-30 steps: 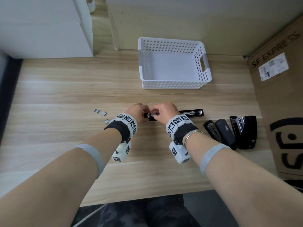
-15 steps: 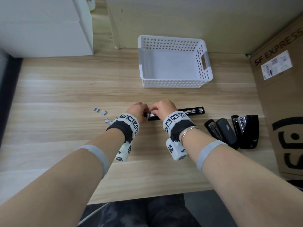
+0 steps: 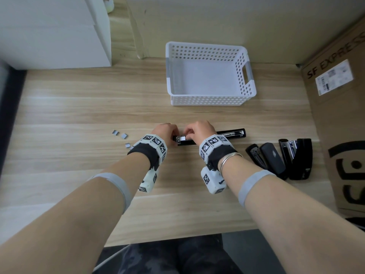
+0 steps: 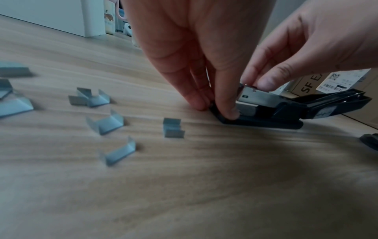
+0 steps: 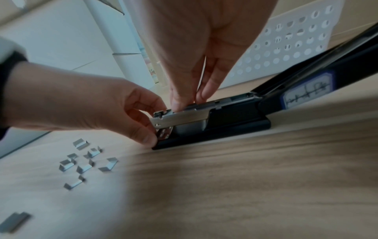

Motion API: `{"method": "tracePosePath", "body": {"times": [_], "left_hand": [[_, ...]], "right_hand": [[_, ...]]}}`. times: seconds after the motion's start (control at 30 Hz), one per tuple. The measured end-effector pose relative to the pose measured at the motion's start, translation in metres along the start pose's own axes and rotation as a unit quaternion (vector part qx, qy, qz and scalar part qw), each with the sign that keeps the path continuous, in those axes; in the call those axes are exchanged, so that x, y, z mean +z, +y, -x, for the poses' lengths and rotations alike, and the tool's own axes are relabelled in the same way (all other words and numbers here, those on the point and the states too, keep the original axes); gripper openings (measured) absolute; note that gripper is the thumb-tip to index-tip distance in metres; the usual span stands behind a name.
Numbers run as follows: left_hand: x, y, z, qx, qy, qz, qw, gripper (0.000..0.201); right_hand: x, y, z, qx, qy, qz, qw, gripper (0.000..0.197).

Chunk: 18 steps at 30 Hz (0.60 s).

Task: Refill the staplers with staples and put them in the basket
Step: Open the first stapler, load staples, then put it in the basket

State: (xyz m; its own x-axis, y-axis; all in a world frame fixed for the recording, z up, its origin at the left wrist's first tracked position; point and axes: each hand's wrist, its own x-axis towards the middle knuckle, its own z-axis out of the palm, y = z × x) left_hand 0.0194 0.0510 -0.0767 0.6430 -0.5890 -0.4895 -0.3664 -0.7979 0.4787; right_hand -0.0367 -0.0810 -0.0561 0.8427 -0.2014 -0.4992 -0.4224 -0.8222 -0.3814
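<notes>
Pinching open stapler [image 3: 209, 138] front between left hand [image 3: 166, 132] and right hand [image 3: 199, 131] fingertips

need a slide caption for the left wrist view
Both hands work at the metal front of an opened black stapler on a wooden desk, loose staple strips scattered beside it.

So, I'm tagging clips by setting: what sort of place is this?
Probably an office or home desk: a wooden desk, a white drawer unit and an SF Express carton, with staplers laid out.
</notes>
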Motion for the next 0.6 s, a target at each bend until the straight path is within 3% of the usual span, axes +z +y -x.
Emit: {"method": "tracePosePath", "body": {"times": [0.6], "left_hand": [[0.000,0.000,-0.001,-0.001,-0.005,0.006,1.000,0.038]], "right_hand": [[0.005,-0.011,-0.005,-0.004,0.001,-0.009,1.000,0.017]]}}
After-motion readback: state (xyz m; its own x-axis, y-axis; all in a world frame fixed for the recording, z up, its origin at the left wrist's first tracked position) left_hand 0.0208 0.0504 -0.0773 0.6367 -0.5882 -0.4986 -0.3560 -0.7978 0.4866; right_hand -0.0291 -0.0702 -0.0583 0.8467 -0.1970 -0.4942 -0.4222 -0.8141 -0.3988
